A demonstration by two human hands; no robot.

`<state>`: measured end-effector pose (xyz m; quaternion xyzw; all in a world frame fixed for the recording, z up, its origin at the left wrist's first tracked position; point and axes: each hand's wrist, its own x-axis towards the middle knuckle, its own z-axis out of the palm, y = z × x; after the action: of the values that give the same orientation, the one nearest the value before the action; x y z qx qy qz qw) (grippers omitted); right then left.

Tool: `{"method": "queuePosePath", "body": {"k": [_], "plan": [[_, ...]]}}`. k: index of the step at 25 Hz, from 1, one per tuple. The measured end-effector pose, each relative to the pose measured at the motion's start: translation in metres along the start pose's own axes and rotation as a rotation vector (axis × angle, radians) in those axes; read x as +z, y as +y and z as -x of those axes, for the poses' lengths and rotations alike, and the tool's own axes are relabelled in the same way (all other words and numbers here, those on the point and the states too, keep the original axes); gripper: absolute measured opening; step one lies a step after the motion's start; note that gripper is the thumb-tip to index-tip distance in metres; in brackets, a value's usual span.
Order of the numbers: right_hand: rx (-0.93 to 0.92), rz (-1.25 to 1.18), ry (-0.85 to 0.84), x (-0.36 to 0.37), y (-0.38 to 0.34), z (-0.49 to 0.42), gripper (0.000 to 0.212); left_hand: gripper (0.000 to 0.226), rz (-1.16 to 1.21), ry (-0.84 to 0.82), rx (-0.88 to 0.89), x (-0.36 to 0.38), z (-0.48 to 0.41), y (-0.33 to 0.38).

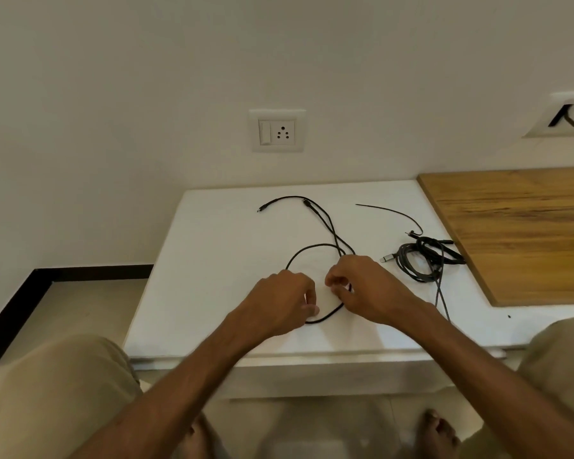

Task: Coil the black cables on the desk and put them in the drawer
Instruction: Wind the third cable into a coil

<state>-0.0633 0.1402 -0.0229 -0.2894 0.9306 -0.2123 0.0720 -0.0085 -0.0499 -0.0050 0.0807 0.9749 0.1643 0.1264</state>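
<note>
A long black cable lies spread over the white desk, its two plug ends near the far edge and a loop near the middle. My left hand grips the near part of that loop with curled fingers. My right hand pinches the same cable where its strands cross. To the right lies a bundle of coiled black and grey cables with a silver plug. A thin black cable tie lies behind the bundle. No drawer shows in the frame.
A wooden board covers the desk's right part. A wall socket sits above the desk's far edge. My knees flank the desk's front edge, and my feet show on the floor below.
</note>
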Motion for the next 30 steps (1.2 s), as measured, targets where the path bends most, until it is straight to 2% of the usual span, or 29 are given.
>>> {"method": "queuePosePath", "body": {"k": [3,6,9,11,13,14,18,21,22,24,27,28,30], "plan": [[-0.029,-0.009,-0.055,-0.002,-0.006,0.003,0.016,0.007,0.086,0.046,-0.008,-0.007,0.01,-0.01],[0.019,-0.01,-0.043,-0.007,-0.014,0.004,0.011,0.006,0.283,0.251,-0.047,-0.01,0.012,-0.02],[0.15,-0.036,0.088,-0.012,-0.016,0.003,0.033,0.016,0.331,0.487,-0.075,-0.01,0.006,-0.027],[0.217,-0.088,0.234,-0.018,-0.015,0.001,0.038,0.028,0.303,0.545,-0.056,-0.007,0.002,-0.028],[0.266,-0.141,0.306,-0.021,-0.013,0.002,0.037,0.04,0.258,0.531,-0.029,-0.004,-0.004,-0.028],[0.285,-0.167,0.28,-0.02,-0.011,0.003,0.039,0.042,0.251,0.503,-0.027,-0.003,-0.008,-0.025],[0.346,-0.511,0.077,-0.011,-0.017,0.004,0.048,0.023,0.212,0.379,-0.029,-0.004,-0.013,-0.013],[0.442,-0.765,0.175,-0.01,-0.02,0.001,0.064,0.024,0.195,0.364,-0.023,-0.002,-0.014,-0.012],[0.482,-0.848,0.213,-0.012,-0.02,0.001,0.063,0.028,0.197,0.353,-0.035,-0.002,-0.016,-0.012],[0.544,-0.985,0.255,-0.013,-0.017,0.002,0.047,0.036,0.186,0.34,-0.045,-0.001,-0.019,-0.013],[0.564,-1.112,0.293,-0.014,-0.017,0.003,0.015,0.023,0.25,0.365,-0.057,-0.001,-0.023,-0.013],[0.57,-1.163,0.308,-0.014,-0.018,0.003,0.013,0.017,0.287,0.394,-0.054,-0.001,-0.024,-0.014],[0.588,-1.25,0.314,-0.014,-0.02,0.003,0.026,0.019,0.318,0.457,-0.019,0.001,-0.028,-0.017]]}}
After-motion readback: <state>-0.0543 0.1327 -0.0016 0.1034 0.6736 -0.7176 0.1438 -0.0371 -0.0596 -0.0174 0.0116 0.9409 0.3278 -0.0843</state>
